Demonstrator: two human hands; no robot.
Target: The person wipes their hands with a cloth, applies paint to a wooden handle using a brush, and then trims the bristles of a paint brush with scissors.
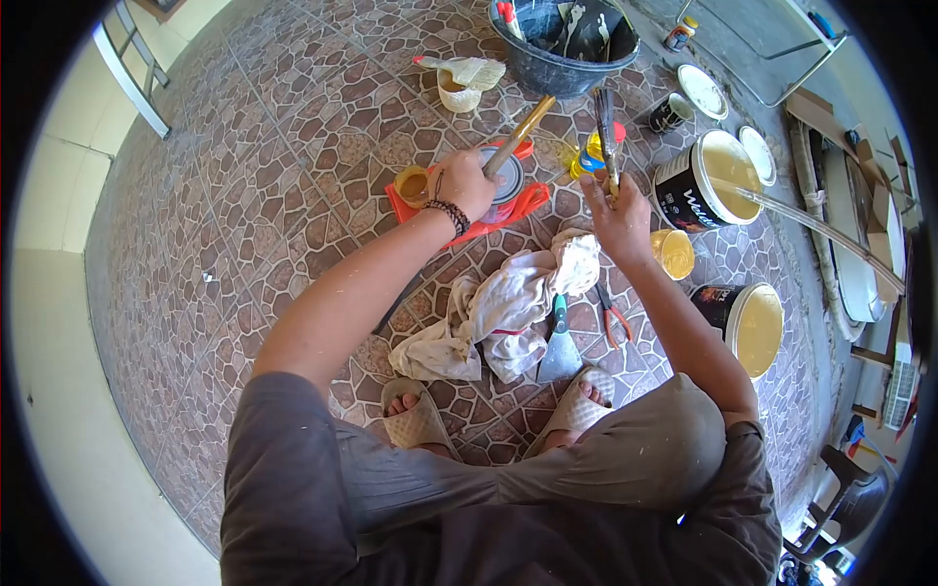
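My left hand (461,186) is closed around a wooden stick (525,129) that points up and to the right. Beneath it are a round metal can (506,174), a small cup of tan paint (411,184) and a red plastic bag or sheet (531,202). In my right hand (625,223) is a paintbrush (605,127), its dark bristles pointing away from me. A yellow bottle (589,159) stands just beyond that hand. Between my arms and feet lie a crumpled cloth (518,293), a putty knife (560,354) with a green handle, and orange-handled pliers (617,324).
Two paint buckets, one labelled (682,190) and another (718,311), stand right beside an open tub of yellow paint (673,256). A black basin (557,73) sits ahead, near a cup with a wide brush (474,73). A ladder (137,83) stands far left.
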